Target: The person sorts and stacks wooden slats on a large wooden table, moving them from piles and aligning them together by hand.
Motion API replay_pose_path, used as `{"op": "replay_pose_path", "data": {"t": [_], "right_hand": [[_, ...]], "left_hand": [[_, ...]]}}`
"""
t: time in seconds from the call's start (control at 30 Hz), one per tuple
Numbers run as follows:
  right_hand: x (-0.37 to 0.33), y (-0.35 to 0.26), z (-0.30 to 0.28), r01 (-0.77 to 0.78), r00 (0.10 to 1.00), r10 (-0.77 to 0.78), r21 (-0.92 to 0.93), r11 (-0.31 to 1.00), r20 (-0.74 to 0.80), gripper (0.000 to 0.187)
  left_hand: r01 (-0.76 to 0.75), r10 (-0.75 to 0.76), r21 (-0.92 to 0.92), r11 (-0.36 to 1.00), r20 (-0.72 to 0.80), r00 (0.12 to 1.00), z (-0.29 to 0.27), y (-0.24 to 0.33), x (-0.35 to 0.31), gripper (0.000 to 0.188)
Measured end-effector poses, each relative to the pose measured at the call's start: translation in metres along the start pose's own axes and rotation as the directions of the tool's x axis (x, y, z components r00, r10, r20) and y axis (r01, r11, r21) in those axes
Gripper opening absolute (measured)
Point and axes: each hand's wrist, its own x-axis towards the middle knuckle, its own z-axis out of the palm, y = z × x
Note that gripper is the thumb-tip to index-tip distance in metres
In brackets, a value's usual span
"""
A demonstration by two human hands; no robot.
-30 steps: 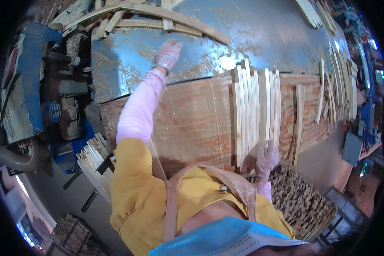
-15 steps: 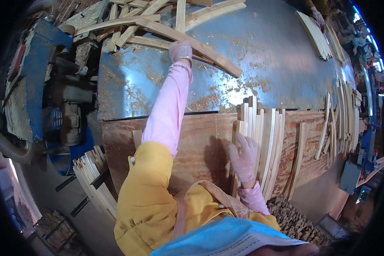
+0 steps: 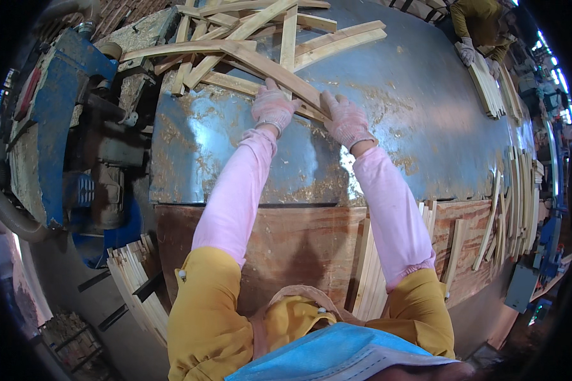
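Note:
Both my hands wear pale pinkish work gloves and reach over the metal tabletop. My left hand (image 3: pixel 274 108) is closed at the near edge of a long wooden strip (image 3: pixel 267 65), with its fingertips against the wood. My right hand (image 3: pixel 347 119) is closed round the strip's right end, its thumb and fingers partly hidden. The strip slants down to the right across other strips. A second wooden strip (image 3: pixel 232 83) runs beneath it and passes behind my left hand. Behind them lies a loose pile of wooden strips (image 3: pixel 289 41), crossing at several angles.
Wood chips dot the metal table (image 3: pixel 419 114). A brown wooden board (image 3: pixel 267 235) borders its near side, with upright strips (image 3: pixel 372 279) leaning there. A blue machine (image 3: pixel 51 120) stands left. At the far right, another person's gloved hand (image 3: pixel 467 51) rests on a strip bundle (image 3: pixel 486 86).
My right hand has left the stacked strips near my body and moved forward to the long strip's right end. The strip's right end has drawn back to the left, with my left hand lower.

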Motion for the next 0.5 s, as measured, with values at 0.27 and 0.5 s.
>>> {"op": "replay_pose_path", "data": {"t": [0.27,0.5], "right_hand": [[-0.116,-0.035,-0.07,-0.126,0.978,0.049,0.393,0.911,0.2,0.059],[-0.356,-0.066,-0.005,-0.517,0.855,0.415,0.582,0.627,0.312,0.059]], "left_hand": [[-0.039,0.164,-0.539,0.841,0.187,0.968,-0.043,-0.07,-0.036,0.046],[0.571,0.419,-0.814,-0.107,0.484,0.768,0.018,-0.192,-0.183,0.057]]}}
